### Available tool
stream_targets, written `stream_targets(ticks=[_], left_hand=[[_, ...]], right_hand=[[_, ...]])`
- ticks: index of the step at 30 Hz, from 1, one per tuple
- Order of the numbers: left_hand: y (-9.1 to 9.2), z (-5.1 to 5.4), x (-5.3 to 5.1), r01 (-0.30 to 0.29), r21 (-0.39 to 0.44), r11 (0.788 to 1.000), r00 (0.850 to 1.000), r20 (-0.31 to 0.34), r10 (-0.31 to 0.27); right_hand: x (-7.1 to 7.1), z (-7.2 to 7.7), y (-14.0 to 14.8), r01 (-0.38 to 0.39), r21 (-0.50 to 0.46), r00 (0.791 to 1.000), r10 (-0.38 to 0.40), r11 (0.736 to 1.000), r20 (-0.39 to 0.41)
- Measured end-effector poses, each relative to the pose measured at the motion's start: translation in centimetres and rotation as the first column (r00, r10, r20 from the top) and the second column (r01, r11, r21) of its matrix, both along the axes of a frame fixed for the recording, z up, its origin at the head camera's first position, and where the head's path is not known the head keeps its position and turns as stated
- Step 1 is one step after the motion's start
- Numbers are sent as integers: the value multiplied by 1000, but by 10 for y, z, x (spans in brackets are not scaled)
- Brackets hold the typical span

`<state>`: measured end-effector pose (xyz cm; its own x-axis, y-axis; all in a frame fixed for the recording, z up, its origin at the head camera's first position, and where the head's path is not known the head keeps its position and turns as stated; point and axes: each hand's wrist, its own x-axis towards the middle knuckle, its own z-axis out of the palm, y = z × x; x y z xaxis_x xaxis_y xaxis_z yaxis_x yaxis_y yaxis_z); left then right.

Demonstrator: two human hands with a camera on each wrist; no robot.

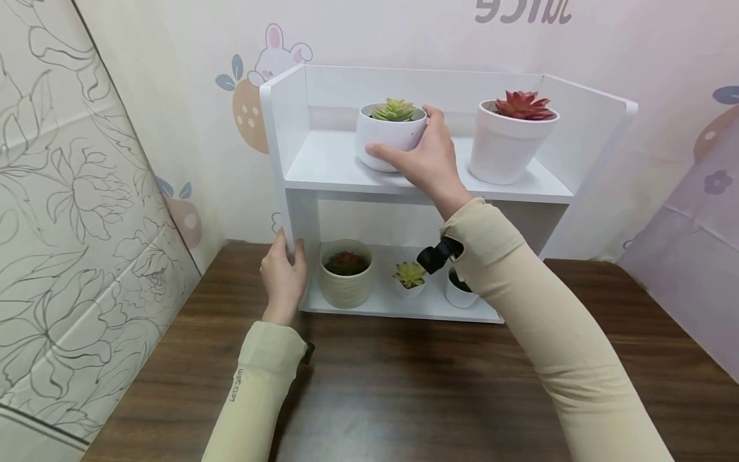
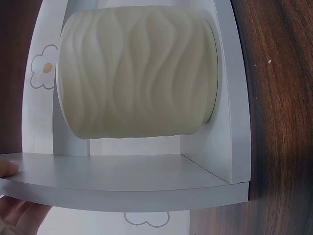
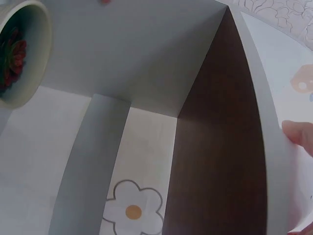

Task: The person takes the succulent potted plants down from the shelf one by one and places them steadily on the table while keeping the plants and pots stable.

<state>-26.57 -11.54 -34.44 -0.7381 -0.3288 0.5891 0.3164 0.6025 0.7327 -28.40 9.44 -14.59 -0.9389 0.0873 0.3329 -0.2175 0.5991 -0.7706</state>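
Note:
In the head view my right hand point(image 1: 430, 157) grips a round white pot point(image 1: 383, 141) holding a green succulent point(image 1: 394, 110), thumb across its front and fingers at its right side. The pot is at the upper level of a white shelf point(image 1: 335, 160); I cannot tell whether it touches the board. My left hand point(image 1: 284, 276) pinches the shelf's left side panel low down; the left wrist view has the thumb and fingers point(image 2: 27, 215) on opposite faces of the panel. Close by, on the lower level, stands a cream wavy pot point(image 1: 346, 282) with a dark reddish plant.
Right on the upper level stands a taller white pot point(image 1: 502, 147) with a red succulent point(image 1: 523, 106). Below are a small yellow-green succulent point(image 1: 410, 274) and a small white pot point(image 1: 460, 296), partly behind the right wrist. The shelf stands on a brown wooden table point(image 1: 392, 366) against a printed wall.

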Motion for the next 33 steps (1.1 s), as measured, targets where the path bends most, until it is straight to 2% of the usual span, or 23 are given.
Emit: stream_targets(ticks=[13, 33], left_hand=[[1, 2, 2, 0, 7, 1000, 1000, 11, 0], [2, 1, 3, 19, 18, 1000, 1000, -4, -19]], right_hand=[[17, -2, 5, -52, -11, 996, 51, 999, -70], [30, -1, 7, -76, -13, 996, 75, 997, -57]])
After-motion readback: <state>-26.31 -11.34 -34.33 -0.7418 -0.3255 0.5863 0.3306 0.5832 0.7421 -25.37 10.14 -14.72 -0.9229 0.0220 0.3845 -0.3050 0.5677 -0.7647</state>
